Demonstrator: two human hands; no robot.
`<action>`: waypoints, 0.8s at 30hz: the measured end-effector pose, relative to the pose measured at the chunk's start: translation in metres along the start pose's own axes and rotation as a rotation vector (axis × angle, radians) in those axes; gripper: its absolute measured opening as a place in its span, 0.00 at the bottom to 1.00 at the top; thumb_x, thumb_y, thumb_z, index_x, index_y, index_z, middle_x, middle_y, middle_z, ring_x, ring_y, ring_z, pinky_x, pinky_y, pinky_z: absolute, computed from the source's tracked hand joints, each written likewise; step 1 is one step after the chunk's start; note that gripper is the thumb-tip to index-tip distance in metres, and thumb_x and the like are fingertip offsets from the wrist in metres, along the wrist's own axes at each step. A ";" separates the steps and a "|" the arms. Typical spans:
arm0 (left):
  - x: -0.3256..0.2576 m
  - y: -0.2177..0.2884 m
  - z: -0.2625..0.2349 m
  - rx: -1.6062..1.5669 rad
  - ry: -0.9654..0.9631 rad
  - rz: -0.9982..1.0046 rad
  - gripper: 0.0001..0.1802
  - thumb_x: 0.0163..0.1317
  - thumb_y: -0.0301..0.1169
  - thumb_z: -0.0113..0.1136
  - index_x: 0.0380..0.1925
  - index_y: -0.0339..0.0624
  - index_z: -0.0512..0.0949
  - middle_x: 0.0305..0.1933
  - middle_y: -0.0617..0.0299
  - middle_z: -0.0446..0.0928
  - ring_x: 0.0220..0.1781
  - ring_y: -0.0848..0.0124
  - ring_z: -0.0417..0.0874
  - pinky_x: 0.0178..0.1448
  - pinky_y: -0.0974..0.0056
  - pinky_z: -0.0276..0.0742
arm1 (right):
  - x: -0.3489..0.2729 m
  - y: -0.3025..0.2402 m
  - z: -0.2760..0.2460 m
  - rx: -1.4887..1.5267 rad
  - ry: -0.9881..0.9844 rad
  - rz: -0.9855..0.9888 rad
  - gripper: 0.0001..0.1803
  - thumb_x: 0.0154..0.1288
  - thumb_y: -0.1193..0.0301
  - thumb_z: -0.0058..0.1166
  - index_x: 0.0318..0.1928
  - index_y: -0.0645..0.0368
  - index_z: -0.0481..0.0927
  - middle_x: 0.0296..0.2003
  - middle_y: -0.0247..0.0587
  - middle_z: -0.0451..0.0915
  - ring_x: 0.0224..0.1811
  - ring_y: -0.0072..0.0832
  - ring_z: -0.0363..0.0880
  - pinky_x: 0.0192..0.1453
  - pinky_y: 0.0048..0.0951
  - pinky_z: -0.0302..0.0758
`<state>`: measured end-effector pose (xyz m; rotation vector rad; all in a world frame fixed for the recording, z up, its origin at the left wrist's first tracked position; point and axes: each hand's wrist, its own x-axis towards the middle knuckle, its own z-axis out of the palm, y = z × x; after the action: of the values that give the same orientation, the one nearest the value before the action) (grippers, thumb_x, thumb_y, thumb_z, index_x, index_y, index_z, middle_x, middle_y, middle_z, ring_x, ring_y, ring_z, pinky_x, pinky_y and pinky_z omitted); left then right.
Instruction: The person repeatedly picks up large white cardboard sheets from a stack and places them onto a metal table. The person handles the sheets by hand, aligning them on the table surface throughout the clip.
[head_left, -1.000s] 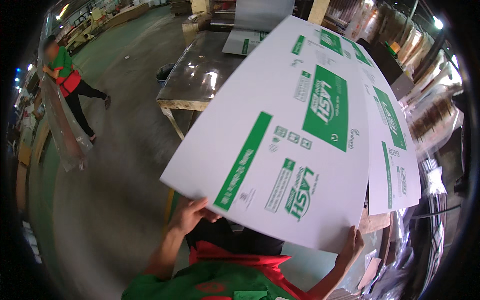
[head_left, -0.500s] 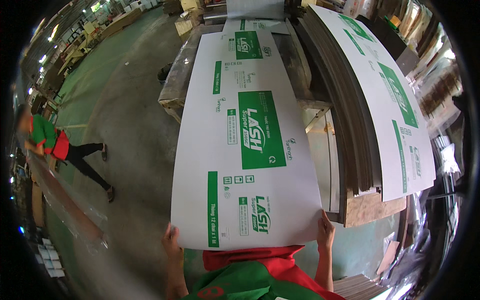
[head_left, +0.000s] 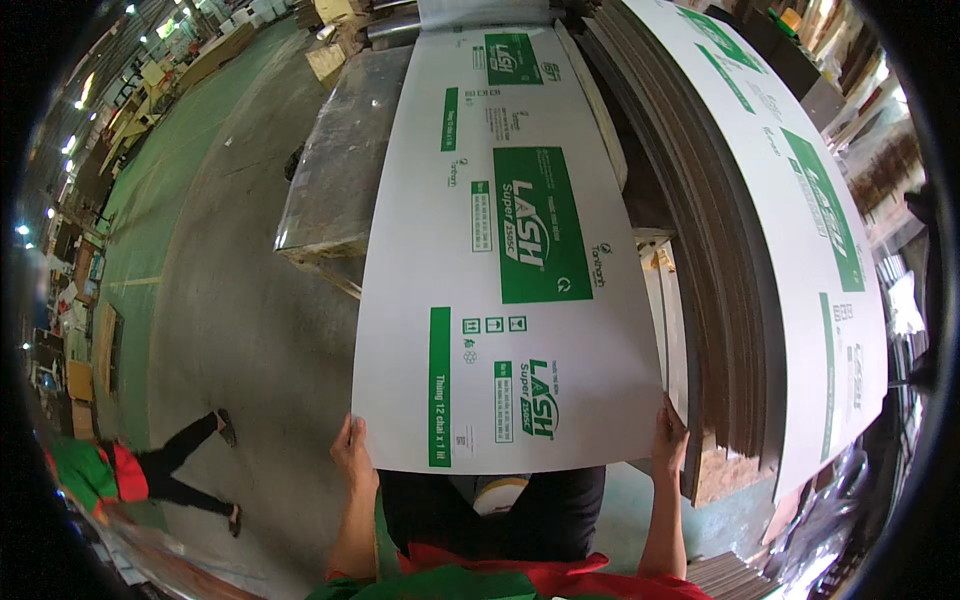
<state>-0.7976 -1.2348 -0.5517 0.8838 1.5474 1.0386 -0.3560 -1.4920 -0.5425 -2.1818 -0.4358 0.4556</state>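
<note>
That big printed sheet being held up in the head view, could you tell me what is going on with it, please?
A person holds a large white cardboard sheet with green print by its near edge, the left hand at one corner and the right hand at the other. The sheet stretches away over a metal table. To its right stands a tall stack of similar sheets. Another person walks across the concrete floor on the left.
</note>
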 end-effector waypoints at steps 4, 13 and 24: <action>0.031 0.019 0.039 -0.055 0.003 -0.046 0.32 0.68 0.37 0.63 0.64 0.23 0.68 0.62 0.45 0.75 0.62 0.60 0.78 0.66 0.62 0.71 | 0.049 -0.013 0.025 0.029 0.046 -0.037 0.22 0.76 0.64 0.49 0.62 0.64 0.77 0.57 0.48 0.81 0.59 0.32 0.77 0.66 0.32 0.69; 0.166 0.005 0.109 0.067 -0.078 0.044 0.32 0.68 0.41 0.63 0.62 0.27 0.70 0.61 0.43 0.76 0.57 0.54 0.80 0.59 0.55 0.74 | 0.050 -0.122 0.018 -0.620 0.236 -0.582 0.30 0.67 0.65 0.56 0.67 0.63 0.68 0.62 0.59 0.72 0.67 0.52 0.68 0.71 0.48 0.63; -0.073 0.062 0.216 0.035 -0.752 0.680 0.30 0.70 0.40 0.60 0.66 0.36 0.67 0.66 0.50 0.70 0.67 0.61 0.73 0.64 0.58 0.76 | -0.091 -0.024 -0.184 -0.993 0.656 -0.414 0.41 0.59 0.60 0.67 0.68 0.67 0.66 0.66 0.58 0.69 0.71 0.49 0.66 0.73 0.47 0.63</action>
<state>-0.5697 -1.2407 -0.4903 1.6569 0.6319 0.9577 -0.3536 -1.6432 -0.4012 -2.8505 -0.8183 -0.8738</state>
